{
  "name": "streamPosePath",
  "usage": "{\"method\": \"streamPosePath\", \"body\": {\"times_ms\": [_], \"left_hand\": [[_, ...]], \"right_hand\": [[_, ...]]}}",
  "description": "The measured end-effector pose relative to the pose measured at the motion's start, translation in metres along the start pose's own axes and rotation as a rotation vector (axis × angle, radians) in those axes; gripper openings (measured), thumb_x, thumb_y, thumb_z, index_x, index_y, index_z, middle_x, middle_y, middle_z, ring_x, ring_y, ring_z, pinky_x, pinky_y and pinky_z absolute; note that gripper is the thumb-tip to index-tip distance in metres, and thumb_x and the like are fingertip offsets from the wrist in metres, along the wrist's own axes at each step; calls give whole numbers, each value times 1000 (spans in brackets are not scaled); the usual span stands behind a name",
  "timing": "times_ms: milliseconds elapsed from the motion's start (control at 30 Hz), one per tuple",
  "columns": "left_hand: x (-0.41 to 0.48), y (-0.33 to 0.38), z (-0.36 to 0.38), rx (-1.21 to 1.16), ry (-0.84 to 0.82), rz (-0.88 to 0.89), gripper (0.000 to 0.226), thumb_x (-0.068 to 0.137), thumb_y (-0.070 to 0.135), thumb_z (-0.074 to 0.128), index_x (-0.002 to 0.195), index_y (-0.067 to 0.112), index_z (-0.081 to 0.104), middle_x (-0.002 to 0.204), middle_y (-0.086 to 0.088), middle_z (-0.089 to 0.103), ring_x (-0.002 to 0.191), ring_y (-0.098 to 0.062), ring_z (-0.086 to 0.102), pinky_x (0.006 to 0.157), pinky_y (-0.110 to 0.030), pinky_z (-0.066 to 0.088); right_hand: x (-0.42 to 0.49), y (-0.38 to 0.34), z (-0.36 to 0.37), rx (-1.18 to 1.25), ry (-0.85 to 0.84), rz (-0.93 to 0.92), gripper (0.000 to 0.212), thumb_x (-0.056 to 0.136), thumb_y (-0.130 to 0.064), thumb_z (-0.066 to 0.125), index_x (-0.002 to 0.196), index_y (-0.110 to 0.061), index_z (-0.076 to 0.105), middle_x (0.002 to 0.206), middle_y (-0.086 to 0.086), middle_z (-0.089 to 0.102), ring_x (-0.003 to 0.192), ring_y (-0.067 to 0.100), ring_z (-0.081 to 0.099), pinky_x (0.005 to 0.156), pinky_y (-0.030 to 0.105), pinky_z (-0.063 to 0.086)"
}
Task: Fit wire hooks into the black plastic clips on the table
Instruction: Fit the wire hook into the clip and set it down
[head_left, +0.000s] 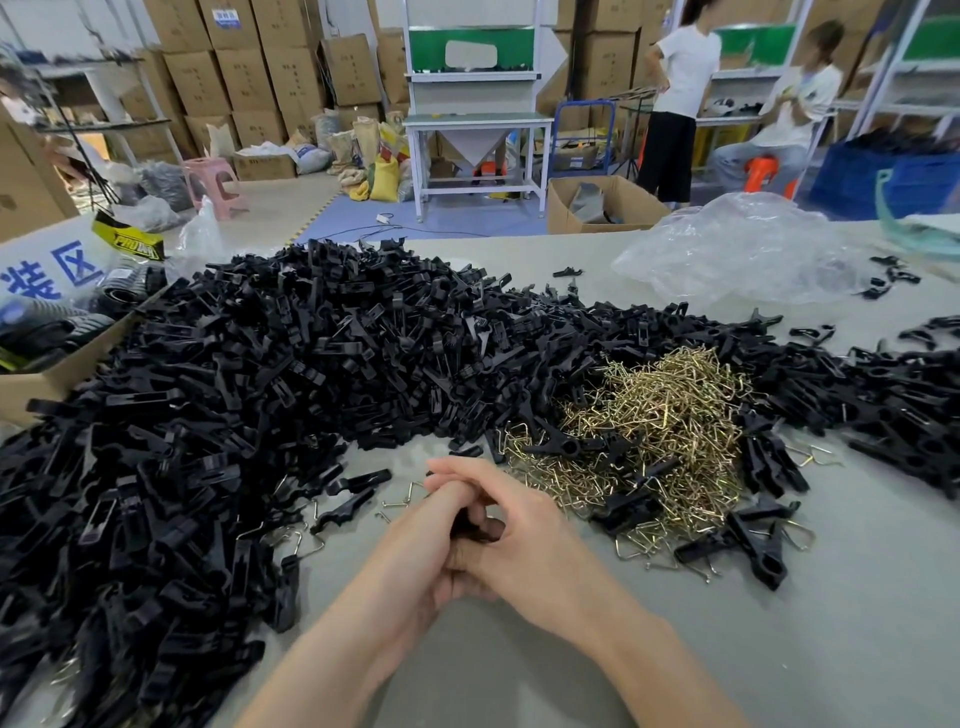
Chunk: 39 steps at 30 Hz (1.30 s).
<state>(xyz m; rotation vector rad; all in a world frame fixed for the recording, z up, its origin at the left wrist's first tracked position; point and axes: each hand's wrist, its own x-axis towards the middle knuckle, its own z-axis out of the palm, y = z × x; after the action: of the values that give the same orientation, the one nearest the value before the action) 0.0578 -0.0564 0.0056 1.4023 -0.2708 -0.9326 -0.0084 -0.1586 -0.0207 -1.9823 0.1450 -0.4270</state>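
Note:
My left hand (415, 551) and my right hand (524, 540) are closed together over the grey table (545, 670), low in the middle of the view. Between their fingers shows a small black plastic clip (467, 525), mostly hidden; both hands hold it. Whether a wire hook is in the clip cannot be seen. A huge heap of black clips (270, 395) covers the table's left and back. A pile of brass-coloured wire hooks (660, 431) lies just right of my hands, with some black clips on top. Loose hooks (402, 496) and a clip (345, 512) lie beside my left hand.
A cardboard box (41, 379) with black parts stands at the table's left edge. A crumpled clear plastic bag (743, 249) lies at the back right. Beyond the table are stacked cartons, a white workbench (475, 124) and two people at the right.

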Motion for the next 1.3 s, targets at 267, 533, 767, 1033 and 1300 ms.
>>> {"method": "streamPosePath", "body": {"times_ms": [267, 533, 767, 1033, 1300], "left_hand": [[-4, 7, 8, -111, 143, 25, 40, 100, 30, 41, 68, 15, 61, 55, -1, 53, 51, -16, 58, 52, -28, 44], [-4, 4, 6, -126, 192, 68, 40, 100, 26, 42, 67, 14, 60, 55, -4, 62, 53, -18, 64, 54, -30, 46], [3, -2, -2, -154, 93, 95, 59, 102, 33, 38, 53, 19, 68, 62, -3, 65, 64, -18, 69, 63, -35, 51], [3, 4, -13, -193, -132, -20, 76, 102, 58, 21, 114, 1, 68, 110, -24, 72, 86, -25, 73, 68, -38, 61], [6, -3, 4, -117, -5, 115, 58, 103, 46, 33, 110, -4, 62, 113, -25, 70, 90, -30, 65, 84, -49, 53]], "right_hand": [[3, 5, -1, 202, -58, 51, 75, 68, -42, 82, 132, -63, 49, 123, -12, 64, 105, 17, 66, 83, 18, 55], [1, 3, -2, 314, -71, 62, 58, 81, -23, 82, 125, -54, 61, 111, 15, 62, 97, 17, 65, 87, 42, 61], [1, 6, -2, 249, -37, 35, 52, 85, -20, 80, 126, -47, 62, 96, -14, 62, 109, 20, 66, 96, 44, 57], [0, 4, -6, 3, 64, -81, 32, 90, -21, 75, 117, -33, 64, 112, -19, 63, 107, 1, 65, 88, 14, 51], [-9, 2, -12, 3, 317, -35, 18, 90, -46, 67, 107, -46, 61, 111, -20, 63, 100, 2, 64, 79, 13, 50]]}}
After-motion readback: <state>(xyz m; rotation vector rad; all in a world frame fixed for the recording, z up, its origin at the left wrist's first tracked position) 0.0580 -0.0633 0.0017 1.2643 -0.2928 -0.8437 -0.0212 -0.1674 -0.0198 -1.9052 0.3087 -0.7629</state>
